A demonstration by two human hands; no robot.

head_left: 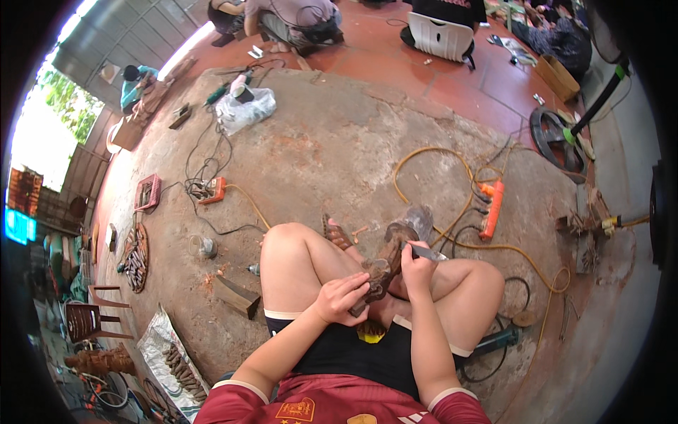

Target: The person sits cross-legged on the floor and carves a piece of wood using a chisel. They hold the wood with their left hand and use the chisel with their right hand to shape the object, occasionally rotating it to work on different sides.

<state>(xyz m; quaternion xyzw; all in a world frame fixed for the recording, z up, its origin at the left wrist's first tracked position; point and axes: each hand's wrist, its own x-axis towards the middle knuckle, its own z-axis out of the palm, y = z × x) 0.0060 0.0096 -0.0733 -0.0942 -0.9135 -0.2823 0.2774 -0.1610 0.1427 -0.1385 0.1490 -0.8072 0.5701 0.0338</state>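
At the left edge of the rough concrete floor [318, 134], a white sack [157, 345] bears brown pieces; farther right lies a wooden block [236, 295]. The left hand [342, 297] grasps the near end of a brown carving [388, 260], raised above the lap. The right hand [419, 268] grips a grey flat piece [429, 252] against it. An orange power strip [492, 210] lies near the floor's right edge.

The left hand [342, 297] is covering part of the dark-brown carved wooden piece [390, 252]; the top edge is cutting off a black-clothed person [458, 10].
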